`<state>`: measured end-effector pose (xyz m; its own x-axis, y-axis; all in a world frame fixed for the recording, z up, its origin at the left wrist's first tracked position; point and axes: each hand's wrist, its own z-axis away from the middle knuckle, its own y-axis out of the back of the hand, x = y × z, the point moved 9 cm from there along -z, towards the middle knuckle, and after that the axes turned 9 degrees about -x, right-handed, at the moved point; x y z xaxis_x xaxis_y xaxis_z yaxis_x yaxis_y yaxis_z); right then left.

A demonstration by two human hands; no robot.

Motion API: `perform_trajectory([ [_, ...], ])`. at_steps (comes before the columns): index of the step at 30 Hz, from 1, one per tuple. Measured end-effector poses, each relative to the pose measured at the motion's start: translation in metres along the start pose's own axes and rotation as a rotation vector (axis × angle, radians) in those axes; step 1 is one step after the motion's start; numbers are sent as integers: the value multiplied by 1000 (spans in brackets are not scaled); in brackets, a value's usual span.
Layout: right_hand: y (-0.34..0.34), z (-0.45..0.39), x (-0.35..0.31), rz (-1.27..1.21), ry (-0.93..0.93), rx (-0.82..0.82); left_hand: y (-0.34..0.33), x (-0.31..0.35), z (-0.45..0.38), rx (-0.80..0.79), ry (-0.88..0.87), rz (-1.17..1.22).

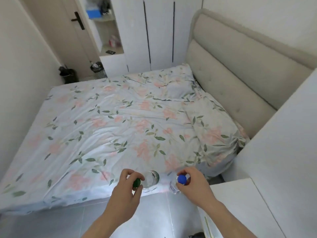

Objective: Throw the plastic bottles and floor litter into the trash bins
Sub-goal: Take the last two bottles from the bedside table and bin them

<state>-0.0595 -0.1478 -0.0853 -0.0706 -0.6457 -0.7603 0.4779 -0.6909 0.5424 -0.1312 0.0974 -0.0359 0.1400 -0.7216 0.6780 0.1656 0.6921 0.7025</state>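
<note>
A: Report the largest items first.

B: The bed fills the centre of the view, covered by a wrinkled floral sheet. Its padded headboard runs along the 2 o'clock side. A white wardrobe stands at 12 o'clock, with a door at 11 o'clock. Grey floor tiles occupy the 6 to 7 o'clock zone.

A: Location of the trash bins?

B: Two bins stand on the floor beyond the far edge of the bed, at 11 o'clock. The black bin is against the wall. The patterned bin is just beside the wardrobe base. Both are well apart from the hands.

A: State of the hands?

B: The left hand is closed around the neck of a clear bottle with a green cap. The bottle is tilted, its base pointing toward the bed. The right hand is closed around the neck of a clear bottle with a blue cap. Its cap faces the camera. Both bottles are held at 6 o'clock, over the near edge of the bed.

A: Contact with the sheet?

B: Cannot be determined.
</note>
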Motion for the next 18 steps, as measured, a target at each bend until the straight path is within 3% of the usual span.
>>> perform_trajectory([
  [7,-120,-16,-157,110,246,-171,122,-112,105,266,165,90],
  [18,-275,-59,-327,223,445,-451,251,-254,210,652,423,241],
])
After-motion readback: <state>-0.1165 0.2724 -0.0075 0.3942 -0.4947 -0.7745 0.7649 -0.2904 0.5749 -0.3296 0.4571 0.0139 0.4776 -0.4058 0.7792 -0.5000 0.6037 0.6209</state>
